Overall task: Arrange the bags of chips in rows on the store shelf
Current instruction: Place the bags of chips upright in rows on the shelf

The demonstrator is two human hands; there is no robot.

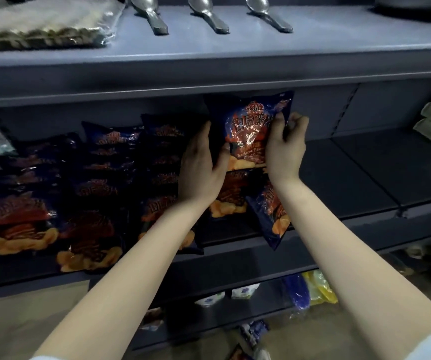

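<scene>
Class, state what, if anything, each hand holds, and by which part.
Both hands hold one upright bag of chips: the left hand grips its left edge, thumb on the front; the right hand pinches its right edge.

The dark blue foil chip bag [251,136] I hold reads "田园薯片" in large orange characters, "Barbecue" printed beneath.

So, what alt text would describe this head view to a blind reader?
Two hands hold a dark blue bag of chips upright at a grey store shelf, the left hand holding its left side, the right hand pinching its right edge. More bags lie in rows to its left; three spoons lie on the shelf above.
</scene>
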